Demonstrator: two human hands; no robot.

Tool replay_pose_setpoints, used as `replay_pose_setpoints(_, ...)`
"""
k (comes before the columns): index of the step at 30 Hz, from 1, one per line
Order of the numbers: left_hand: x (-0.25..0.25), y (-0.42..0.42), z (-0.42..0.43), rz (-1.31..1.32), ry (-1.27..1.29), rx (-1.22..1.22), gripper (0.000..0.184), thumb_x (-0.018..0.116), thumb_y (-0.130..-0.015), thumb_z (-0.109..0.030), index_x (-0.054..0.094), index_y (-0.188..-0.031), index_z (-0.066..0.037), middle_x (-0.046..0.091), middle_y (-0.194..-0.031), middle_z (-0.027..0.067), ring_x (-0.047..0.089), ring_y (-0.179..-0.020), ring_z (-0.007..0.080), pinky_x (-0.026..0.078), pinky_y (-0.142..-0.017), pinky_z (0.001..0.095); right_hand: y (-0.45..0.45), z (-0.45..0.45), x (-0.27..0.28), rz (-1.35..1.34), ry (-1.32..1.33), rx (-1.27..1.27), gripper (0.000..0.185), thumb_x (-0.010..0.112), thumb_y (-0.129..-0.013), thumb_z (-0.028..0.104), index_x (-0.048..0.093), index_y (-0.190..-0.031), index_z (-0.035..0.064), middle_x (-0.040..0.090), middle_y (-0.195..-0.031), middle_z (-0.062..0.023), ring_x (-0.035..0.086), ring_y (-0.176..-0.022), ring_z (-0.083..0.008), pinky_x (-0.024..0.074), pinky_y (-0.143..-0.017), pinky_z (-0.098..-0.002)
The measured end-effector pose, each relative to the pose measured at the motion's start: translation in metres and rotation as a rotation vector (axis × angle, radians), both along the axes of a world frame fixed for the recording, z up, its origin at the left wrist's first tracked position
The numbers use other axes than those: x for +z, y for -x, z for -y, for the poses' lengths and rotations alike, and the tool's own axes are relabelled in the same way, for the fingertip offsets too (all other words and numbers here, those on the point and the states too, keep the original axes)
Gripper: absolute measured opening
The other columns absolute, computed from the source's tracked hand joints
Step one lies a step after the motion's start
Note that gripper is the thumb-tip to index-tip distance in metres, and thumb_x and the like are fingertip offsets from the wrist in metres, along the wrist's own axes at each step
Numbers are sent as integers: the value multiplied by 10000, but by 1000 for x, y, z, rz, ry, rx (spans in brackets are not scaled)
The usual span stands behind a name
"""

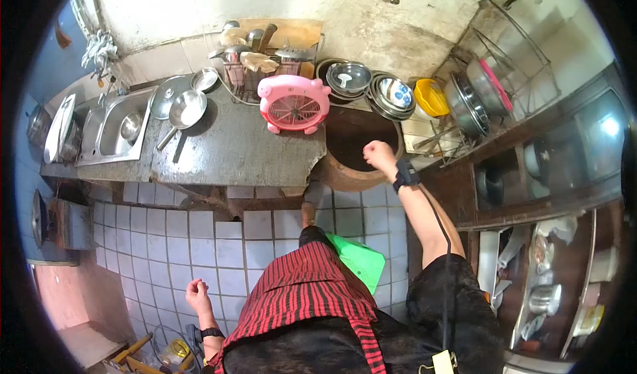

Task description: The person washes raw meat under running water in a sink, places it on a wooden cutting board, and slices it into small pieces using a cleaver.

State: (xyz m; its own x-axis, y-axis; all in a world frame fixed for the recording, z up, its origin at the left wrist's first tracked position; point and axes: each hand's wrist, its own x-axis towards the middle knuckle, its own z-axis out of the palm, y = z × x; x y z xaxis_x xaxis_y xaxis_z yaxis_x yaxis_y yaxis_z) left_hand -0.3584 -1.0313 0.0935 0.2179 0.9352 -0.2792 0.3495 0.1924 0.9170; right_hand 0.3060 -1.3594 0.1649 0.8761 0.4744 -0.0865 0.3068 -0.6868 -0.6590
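Observation:
My right hand (379, 156) is held over the front rim of the round clay stove (355, 176), its fingers curled; whether anything small is in them cannot be made out. Low at the left, my left hand (198, 292) hangs above the tiled floor with bent fingers, and its grip is too small to read. A pink fan (294, 104) stands upright on the counter (232, 152), left of the stove opening. Behind the stove are stacked metal bowls (348, 79) and steel pots (391, 97). A yellow basin (431, 97) leans beside them.
A steel pan (187, 111) and a lid (170, 95) lie near the sink (123, 128). A utensil rack (249, 75) is against the wall. Wooden cabinets (458, 205) line the right side. A green dustpan-like object (361, 260) is near my legs.

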Motion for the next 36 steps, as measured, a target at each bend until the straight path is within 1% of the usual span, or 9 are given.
replay_pose_setpoints(3, -7, -28, -7, -70, -57, 7, 93, 598, -918, -55, 648, -960, 12, 636, -810, 54, 596, -693, 116, 534, -627, 262, -81, 18, 6, -305, -36, -173, 205, 591, -837, 167, 672, -698, 41, 661, -632, -88, 639, -538, -199, 501, -505, -348)
replay_pose_setpoints(5, -10, -42, -4, -6, -64, 37, 95, 595, -910, -54, 651, -943, 16, 637, -776, 53, 598, -667, 115, 532, -608, 268, -138, 24, -1, -326, 10, -257, 212, 522, -921, 210, 672, -952, 63, 689, -778, -56, 622, -579, -117, 504, -470, -284)
replay_pose_setpoints(11, 36, -117, 14, -353, -48, 34, 105, 594, -896, -47, 661, -914, 31, 645, -732, 54, 613, -647, 112, 526, -600, 259, -261, -15, -14, -456, -245, -396, 243, 596, -933, 228, 644, -825, 16, 643, -696, -58, 571, -494, -117, 444, -414, -284)
replay_pose_setpoints(13, 58, -160, 14, -449, -74, 38, 115, 593, -892, -54, 663, -918, 34, 654, -736, 58, 617, -640, 113, 517, -588, 258, -303, -44, -32, -371, -248, -333, 320, 651, -910, 309, 637, -841, -3, 654, -716, -85, 594, -509, -150, 467, -424, -296)
replay_pose_setpoints(14, 79, -188, 15, -500, -137, -22, 119, 598, -888, -59, 664, -923, 33, 656, -735, 59, 621, -639, 116, 516, -591, 261, -314, -69, -8, -255, 89, -282, 417, 683, -876, 381, 639, -848, -33, 662, -749, -133, 633, -548, -203, 489, -438, -316)
replay_pose_setpoints(16, 92, -226, 15, -528, -199, -77, 116, 611, -877, -64, 671, -921, 25, 656, -729, 61, 625, -640, 120, 514, -604, 269, -335, -99, -19, -170, 238, -278, 532, 697, -838, 454, 677, -873, -76, 687, -873, -248, 692, -770, -355, 550, -641, -414)
replay_pose_setpoints(21, 89, -262, 25, -562, -192, -166, 97, 628, -846, -55, 699, -881, 1, 674, -746, 100, 652, -665, 148, 524, -625, 287, -395, -112, -59, -50, 777, 164, 284, 648, -808, 234, 735, -928, -8, 702, -986, -240, 688, -927, -387, 546, -816, -443)
replay_pose_setpoints(25, 81, -265, 29, -616, -151, -177, 113, 627, -852, -72, 701, -893, 3, 686, -727, 105, 663, -654, 156, 527, -620, 294, -364, -128, 27, 187, 650, 7, 273, 608, -797, 198, 726, -900, -27, 685, -921, -280, 673, -908, -433, 546, -796, -479)
replay_pose_setpoints(36, 68, -293, 36, -559, -44, -95, 149, 630, -869, -107, 697, -919, 16, 694, -759, 126, 673, -701, 183, 533, -667, 308, -379, -136, 55, 552, 293, 219, 168, 618, -772, 166, 660, -852, 24, 654, -756, -227, 640, -766, -443, 519, -684, -518)
